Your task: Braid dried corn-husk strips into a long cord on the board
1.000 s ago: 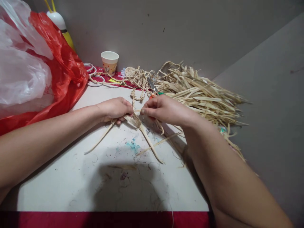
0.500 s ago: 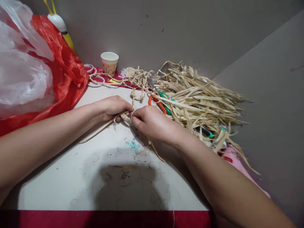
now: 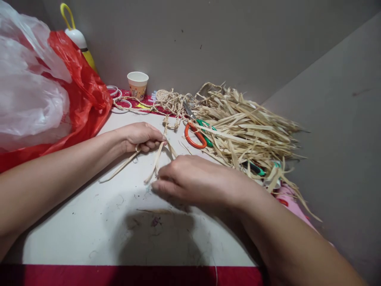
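Note:
My left hand (image 3: 145,138) is closed in a pinch on the lower end of a braided straw cord (image 3: 165,124), where its loose strands part. One flat straw strand (image 3: 122,169) slants from under that hand to the lower left. Another pale strand (image 3: 157,159) hangs down from the pinch toward my right hand (image 3: 186,176). My right hand is low over the board, palm down, thumb and forefinger tips apart beside the strand ends. A further strand runs from the pinch and disappears behind its knuckles.
Scissors (image 3: 195,136) with orange and green handles rest against a heap of dry straw strips (image 3: 250,123). Behind are coiled straw cord (image 3: 169,99), a paper cup (image 3: 137,84) and white rings (image 3: 121,106). Red and clear plastic bags (image 3: 89,99) stand left on the white board (image 3: 74,234).
My right hand has come away from the pinch point and moved down toward me, uncovering the scissors and the hanging strand. My left hand keeps its pinch. The view has tilted slightly up.

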### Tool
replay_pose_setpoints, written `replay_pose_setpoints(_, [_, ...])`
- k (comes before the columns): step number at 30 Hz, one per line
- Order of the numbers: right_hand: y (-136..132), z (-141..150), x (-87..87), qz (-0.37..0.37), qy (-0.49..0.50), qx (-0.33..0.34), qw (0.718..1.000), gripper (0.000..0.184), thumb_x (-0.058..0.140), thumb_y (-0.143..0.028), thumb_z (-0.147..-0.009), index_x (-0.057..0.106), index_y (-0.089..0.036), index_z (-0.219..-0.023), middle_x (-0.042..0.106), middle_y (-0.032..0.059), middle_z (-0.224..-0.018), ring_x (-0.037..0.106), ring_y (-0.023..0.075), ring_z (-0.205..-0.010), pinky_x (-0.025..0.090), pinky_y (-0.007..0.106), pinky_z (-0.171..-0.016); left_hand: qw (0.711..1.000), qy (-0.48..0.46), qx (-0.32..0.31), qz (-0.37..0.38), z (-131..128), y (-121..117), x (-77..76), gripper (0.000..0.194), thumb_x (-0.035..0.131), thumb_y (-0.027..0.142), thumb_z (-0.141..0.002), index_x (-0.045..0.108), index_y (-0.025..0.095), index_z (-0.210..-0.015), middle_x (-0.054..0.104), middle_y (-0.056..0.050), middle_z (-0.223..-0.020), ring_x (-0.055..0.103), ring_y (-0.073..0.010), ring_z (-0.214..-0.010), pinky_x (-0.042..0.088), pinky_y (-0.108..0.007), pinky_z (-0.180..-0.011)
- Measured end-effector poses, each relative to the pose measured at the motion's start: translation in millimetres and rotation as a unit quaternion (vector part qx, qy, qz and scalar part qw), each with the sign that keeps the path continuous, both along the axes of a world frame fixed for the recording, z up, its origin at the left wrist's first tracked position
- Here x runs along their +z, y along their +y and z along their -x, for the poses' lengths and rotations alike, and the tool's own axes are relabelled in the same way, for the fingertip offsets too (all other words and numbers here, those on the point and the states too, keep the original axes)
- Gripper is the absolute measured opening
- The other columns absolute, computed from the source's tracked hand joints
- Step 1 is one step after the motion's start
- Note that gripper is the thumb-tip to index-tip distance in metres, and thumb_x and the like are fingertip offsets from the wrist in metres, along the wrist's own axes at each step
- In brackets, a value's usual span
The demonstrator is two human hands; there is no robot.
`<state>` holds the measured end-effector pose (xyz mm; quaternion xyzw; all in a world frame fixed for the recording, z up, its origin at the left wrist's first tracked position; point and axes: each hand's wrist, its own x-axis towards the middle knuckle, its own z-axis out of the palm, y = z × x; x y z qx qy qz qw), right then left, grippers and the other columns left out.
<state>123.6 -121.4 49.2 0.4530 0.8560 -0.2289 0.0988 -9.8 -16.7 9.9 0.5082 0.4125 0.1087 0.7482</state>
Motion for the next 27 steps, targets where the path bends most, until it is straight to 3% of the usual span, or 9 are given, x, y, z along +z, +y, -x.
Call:
replay_pose_setpoints(3, [-6,-9,16.5,0.136,0.077,0.074,0.985,0.033,0.055,-0.038,-0.085,0.067,-0.015,-0.065,0.057,0.0006,-0.055,0.039,0.0073,-0.047,0.028,0.021,-0.046,1.0,-0.012,-0.009,0.014,4,2,0.8,0.021,0.059,0.006,-0.075,0.058,0.009,-0.054,0.035,0.005,-0.042,0.026,0.0005,-0.035,0.019,-0.011,-0.033])
replay_pose_setpoints(5, [0,-22,21.9,0.204,0.148,0.053,0.966,0.033,0.055,-0.038,-0.085,0.066,-0.015,-0.066,0.055,-0.0012,-0.052,0.041,0.0065,-0.046,0.029,0.019,-0.045,1.0,-0.016,-0.012,0.012,5,3,0.3,0.02,0.059,0.006,-0.075,0.058,0.009,-0.055,0.035,0.005,-0.041,0.026,0.0004,-0.036,0.02,-0.01,-0.032])
replay_pose_setpoints(7, [14,-35,18.5,0.21,0.235,-0.044,0.948,0.032,0.053,-0.037,-0.086,0.063,-0.014,-0.067,0.054,-0.0017,-0.05,0.042,0.0057,-0.043,0.03,0.018,-0.043,1.0,-0.018,-0.016,0.012,6,5,-1.1,0.02,0.059,0.007,-0.076,0.058,0.009,-0.056,0.035,0.005,-0.041,0.026,-0.0001,-0.035,0.02,-0.01,-0.032])
replay_pose_setpoints(11, [46,-47,-10.5,0.031,0.381,-0.312,0.87,0.029,0.059,-0.037,-0.083,0.056,-0.013,-0.066,0.057,-0.001,-0.057,0.04,0.0029,-0.039,0.028,0.017,-0.038,1.0,-0.018,-0.017,0.012,6,6,-4.7,0.018,0.057,0.007,-0.078,0.06,0.008,-0.061,0.035,0.005,-0.039,0.027,-0.0007,-0.034,0.022,-0.011,-0.032])
replay_pose_setpoints(13, [56,-45,-26.4,0.091,0.404,-0.351,0.84,0.025,0.062,-0.036,-0.081,0.057,-0.013,-0.073,0.062,0.0015,-0.069,0.042,0.0024,-0.039,0.026,0.017,-0.035,1.0,-0.02,-0.018,0.011,6,6,-5.5,0.017,0.056,0.006,-0.079,0.06,0.008,-0.062,0.036,0.005,-0.04,0.028,-0.0009,-0.034,0.022,-0.011,-0.032])
replay_pose_setpoints(18, [61,-34,-44.4,0.236,0.428,-0.324,0.81,0.02,0.073,-0.022,-0.069,0.057,-0.013,-0.079,0.058,-0.002,-0.061,0.04,0.0027,-0.035,0.022,0.017,-0.031,1.0,-0.018,-0.018,-0.001,4,5,-5.1,0.022,0.054,0.006,-0.08,0.056,0.01,-0.058,0.037,0.004,-0.039,0.029,-0.0013,-0.033,0.023,-0.011,-0.032])
replay_pose_setpoints(21, [62,-35,-45.8,0.282,0.441,-0.299,0.798,0.009,0.064,-0.013,-0.074,0.056,-0.013,-0.079,0.063,0.0006,-0.066,0.038,0.0021,-0.035,0.021,0.016,-0.031,0.999,-0.01,-0.033,-0.016,4,4,-5.6,0.023,0.051,0.006,-0.082,0.057,0.01,-0.06,0.041,0.003,-0.041,0.031,-0.0017,-0.034,0.025,-0.012,-0.033])
replay_pose_setpoints(23, [62,-37,-46.1,0.297,0.439,-0.299,0.794,0.003,0.056,-0.011,-0.079,0.056,-0.012,-0.076,0.061,-0.0001,-0.064,0.034,0.0013,-0.034,0.02,0.016,-0.031,0.999,-0.005,-0.044,-0.026,4,4,-6.3,0.022,0.054,0.007,-0.081,0.058,0.01,-0.06,0.041,0.003,-0.041,0.031,-0.0019,-0.033,0.025,-0.012,-0.033])
replay_pose_setpoints(27, [62,-37,-45.5,0.267,0.41,-0.336,0.805,0.011,0.049,-0.009,-0.082,0.056,-0.013,-0.075,0.047,-0.0048,-0.051,0.029,0.0017,-0.033,0.018,0.014,-0.03,0.996,0.005,-0.066,-0.062,4,2,-6.3,0.019,0.056,0.007,-0.08,0.059,0.011,-0.062,0.041,0.004,-0.041,0.033,-0.0023,-0.034,0.026,-0.013,-0.034])
